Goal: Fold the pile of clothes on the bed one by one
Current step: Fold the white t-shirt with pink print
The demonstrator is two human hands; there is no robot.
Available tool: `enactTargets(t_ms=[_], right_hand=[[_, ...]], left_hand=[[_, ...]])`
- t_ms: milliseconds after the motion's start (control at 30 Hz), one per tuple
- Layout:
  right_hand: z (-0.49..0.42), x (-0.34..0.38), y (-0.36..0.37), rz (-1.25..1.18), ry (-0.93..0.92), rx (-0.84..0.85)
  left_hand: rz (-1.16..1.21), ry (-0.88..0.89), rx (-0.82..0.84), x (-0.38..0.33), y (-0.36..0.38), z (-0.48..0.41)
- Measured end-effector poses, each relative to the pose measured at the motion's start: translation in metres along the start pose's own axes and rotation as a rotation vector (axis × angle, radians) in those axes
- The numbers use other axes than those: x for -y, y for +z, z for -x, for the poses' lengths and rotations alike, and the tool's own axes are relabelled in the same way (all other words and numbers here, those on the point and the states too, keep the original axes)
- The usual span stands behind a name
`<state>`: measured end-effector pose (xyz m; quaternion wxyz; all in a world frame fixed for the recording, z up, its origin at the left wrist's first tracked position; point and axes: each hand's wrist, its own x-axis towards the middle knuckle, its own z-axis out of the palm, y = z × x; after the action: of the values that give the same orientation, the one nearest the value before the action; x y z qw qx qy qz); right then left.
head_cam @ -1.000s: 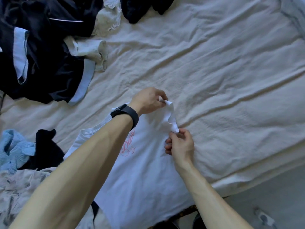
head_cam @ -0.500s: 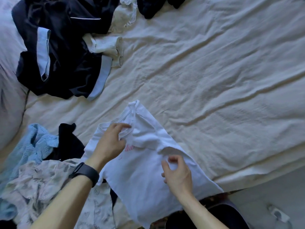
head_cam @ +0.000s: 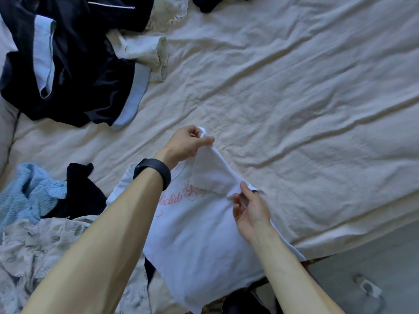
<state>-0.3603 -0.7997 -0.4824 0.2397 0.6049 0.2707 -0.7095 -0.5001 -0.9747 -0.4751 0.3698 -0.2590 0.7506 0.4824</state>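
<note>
My left grip [head_cam: 188, 143] pinches the tip of the sleeve [head_cam: 213, 173] of the white T-shirt [head_cam: 204, 241], raised just beyond the pink print [head_cam: 181, 196]. My right grip [head_cam: 249, 207] pinches the sleeve's root, just right of that print. The shirt lies flat on the bed [head_cam: 294, 109], collar beyond the print, hem on my side of it. The sleeve runs slantwise between both pinches, so I judge the fold goes inward across the print, left grip leading.

Dim, bluish daylight, perhaps from right; soft crease shadows; wide-angle edge distortion.
</note>
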Motion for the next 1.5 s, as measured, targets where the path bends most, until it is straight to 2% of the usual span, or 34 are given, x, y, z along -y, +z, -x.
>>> enactTargets(t_ms=[100, 267, 400, 567, 667, 833, 933, 1067, 1133, 1167, 1300, 1400, 1500], right_hand=[[0.0, -0.005, -0.002, 0.159, -0.049, 0.034], [0.002, -0.021, 0.009, 0.447, -0.149, 0.006], [-0.003, -0.03, 0.013, 0.631, -0.19, -0.045], [-0.005, -0.022, 0.009, 0.667, -0.176, -0.035], [-0.002, -0.016, 0.004, 0.724, -0.146, -0.013], [0.003, -0.004, 0.004, 0.893, -0.168, -0.025], [0.003, -0.001, 0.005, 0.83, -0.267, -0.099], [-0.002, -0.007, 0.008, 0.417, -0.211, -0.115], [-0.005, -0.011, 0.006, 0.347, -0.216, -0.11], [-0.005, -0.013, 0.005, 0.354, -0.24, -0.103], [0.0, -0.017, 0.002, 0.496, -0.281, -0.045], [0.004, -0.018, 0.001, 0.636, -0.251, -0.073], [0.008, -0.016, 0.002, 0.821, -0.255, -0.1]], left_hand=[[-0.058, 0.01, 0.075, -0.002, 0.005, -0.007], [-0.229, -0.075, 0.075, 0.006, 0.002, -0.008], [-0.227, 0.009, 0.015, 0.019, 0.001, -0.007], [-0.211, 0.062, -0.068, 0.032, 0.008, 0.007], [-0.164, 0.037, -0.089, 0.041, 0.01, 0.013], [-0.26, 0.09, -0.121, 0.05, 0.014, 0.023], [-0.073, 0.059, -0.135, 0.048, 0.016, 0.013], [-0.022, 0.037, -0.149, 0.034, 0.018, -0.01], [0.101, 0.043, -0.118, 0.03, 0.019, -0.016], [0.131, 0.054, -0.115, 0.028, 0.02, -0.017], [0.006, 0.078, -0.14, 0.03, 0.026, 0.002], [-0.146, 0.039, -0.101, 0.046, 0.027, 0.028], [-0.24, 0.051, -0.168, 0.068, 0.024, 0.044]])
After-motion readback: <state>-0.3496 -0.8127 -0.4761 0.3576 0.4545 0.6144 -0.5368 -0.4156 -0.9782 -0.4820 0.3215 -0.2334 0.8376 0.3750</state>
